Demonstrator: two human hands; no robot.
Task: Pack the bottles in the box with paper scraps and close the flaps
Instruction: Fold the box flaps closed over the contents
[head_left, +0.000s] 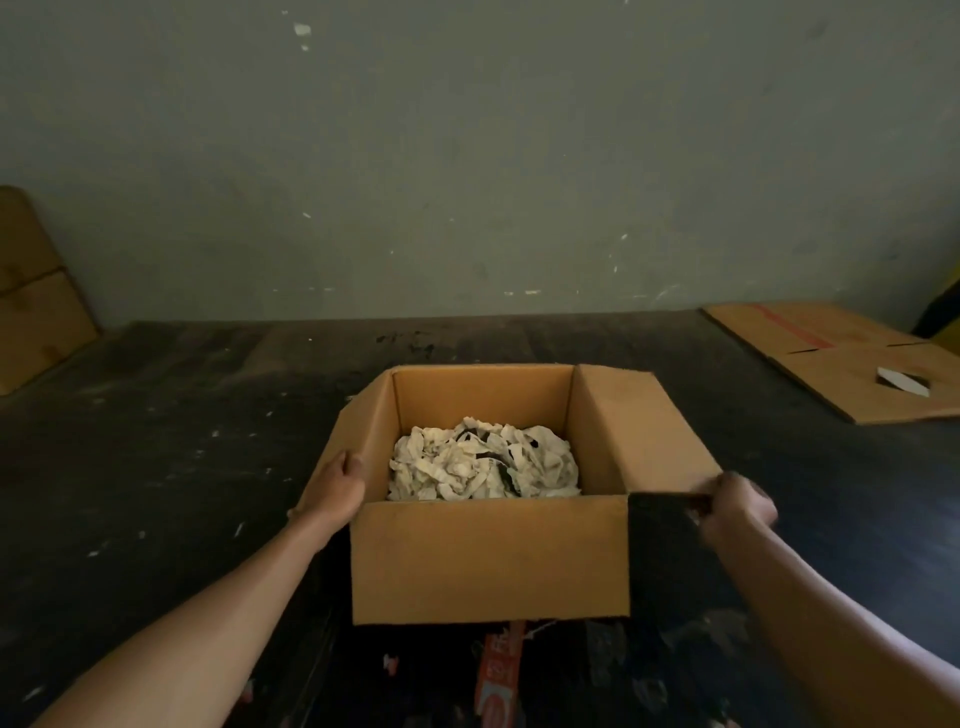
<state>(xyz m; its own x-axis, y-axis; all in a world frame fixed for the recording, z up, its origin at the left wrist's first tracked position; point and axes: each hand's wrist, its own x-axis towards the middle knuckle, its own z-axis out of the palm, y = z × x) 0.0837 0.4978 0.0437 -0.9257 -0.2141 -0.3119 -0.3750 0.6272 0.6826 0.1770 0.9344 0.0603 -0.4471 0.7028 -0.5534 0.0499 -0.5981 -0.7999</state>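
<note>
An open brown cardboard box (488, 561) stands on the dark floor in front of me. White paper scraps (483, 460) fill its inside, with dark shapes showing between them; no bottle is plainly visible. My left hand (340, 480) grips the left flap (358, 436), which stands nearly upright. My right hand (737, 501) holds the near corner of the right flap (639, 431), which leans outward. The near flap hangs upright toward me and the far flap is upright too.
A flattened cardboard sheet (852, 358) with a red stripe lies at the back right. More cardboard (36, 296) leans on the wall at the left. An orange printed item (501, 675) lies by the box's near side. A grey-green wall closes the back.
</note>
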